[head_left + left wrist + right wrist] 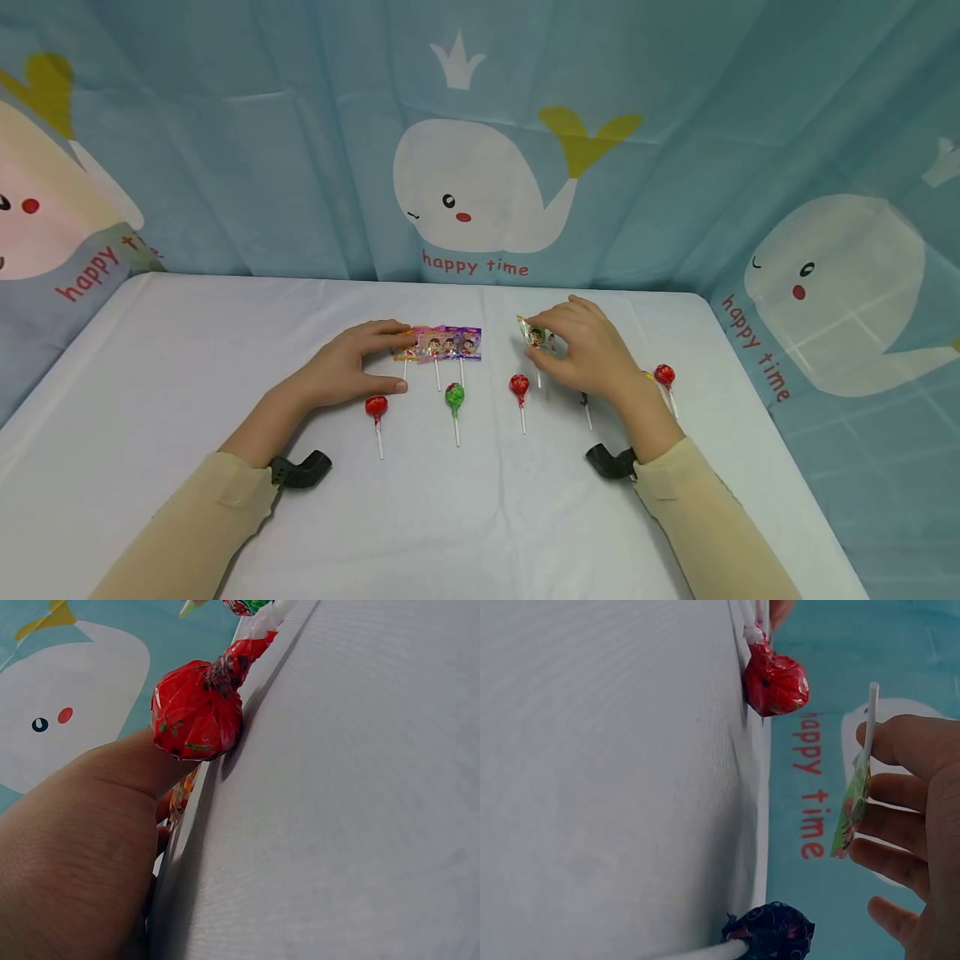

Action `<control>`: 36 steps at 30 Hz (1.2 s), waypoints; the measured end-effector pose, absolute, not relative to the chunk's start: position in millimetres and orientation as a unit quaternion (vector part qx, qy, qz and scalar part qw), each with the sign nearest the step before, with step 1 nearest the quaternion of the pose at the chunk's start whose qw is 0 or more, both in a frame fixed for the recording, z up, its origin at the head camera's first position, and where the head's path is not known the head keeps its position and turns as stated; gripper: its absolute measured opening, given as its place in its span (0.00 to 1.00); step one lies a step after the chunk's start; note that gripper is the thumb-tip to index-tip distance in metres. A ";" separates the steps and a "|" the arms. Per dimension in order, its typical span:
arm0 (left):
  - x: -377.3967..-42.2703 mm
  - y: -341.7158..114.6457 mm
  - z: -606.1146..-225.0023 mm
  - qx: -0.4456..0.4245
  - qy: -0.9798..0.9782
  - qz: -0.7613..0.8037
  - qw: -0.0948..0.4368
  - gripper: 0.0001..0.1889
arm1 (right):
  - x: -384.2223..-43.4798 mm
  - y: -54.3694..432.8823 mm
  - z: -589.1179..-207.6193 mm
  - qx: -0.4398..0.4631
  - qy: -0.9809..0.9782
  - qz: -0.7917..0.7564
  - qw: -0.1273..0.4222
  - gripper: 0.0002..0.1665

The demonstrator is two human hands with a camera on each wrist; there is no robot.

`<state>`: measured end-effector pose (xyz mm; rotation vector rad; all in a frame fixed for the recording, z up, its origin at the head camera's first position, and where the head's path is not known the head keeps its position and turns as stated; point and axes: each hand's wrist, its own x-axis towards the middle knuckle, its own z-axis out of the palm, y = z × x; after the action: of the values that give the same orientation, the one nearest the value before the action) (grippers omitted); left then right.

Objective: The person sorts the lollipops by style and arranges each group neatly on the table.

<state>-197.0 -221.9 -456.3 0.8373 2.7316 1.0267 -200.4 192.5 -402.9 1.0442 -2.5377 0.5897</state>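
My right hand (592, 346) pinches a flat-wrapped lollipop (536, 336) between thumb and fingers, above the table's far part. In the right wrist view its green wrapper (850, 810) hangs off the table, with the white stick pointing up. My left hand (341, 367) lies at the left end of a row of flat-wrapped lollipops (432, 343), orange, pink and purple, their wrappers overlapping. Its fingertips touch the orange wrapper, partly hiding it, and the thumb is stretched out near the sticks. Just below that thumb is a round red lollipop (377, 406), large in the left wrist view (196, 712).
Nearer me lie a green round lollipop (454, 395) and a red one (520, 384). A dark-wrapped lollipop (776, 930) is mostly hidden under the right hand in the head view. Another red lollipop (664, 374) lies right of that wrist. A whale-print curtain (315, 167) borders the white table (420, 525).
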 end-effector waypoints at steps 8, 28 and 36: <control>-197.1 -222.4 -456.4 0.273 0.901 0.333 0.056 0.41 | -202.5 185.1 -404.1 0.366 -0.893 0.210 0.154 0.22; -197.6 -220.8 -457.3 0.282 0.897 0.336 0.049 0.40 | -207.8 159.9 -403.1 0.366 -0.899 0.203 0.132 0.23; -198.1 -221.2 -456.1 0.275 0.901 0.331 0.056 0.40 | -210.2 153.0 -404.6 0.362 -0.903 0.193 0.125 0.23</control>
<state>-198.1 -221.2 -456.1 0.8345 2.7325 1.0056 -210.2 153.0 -404.6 1.0555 -2.6313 0.5616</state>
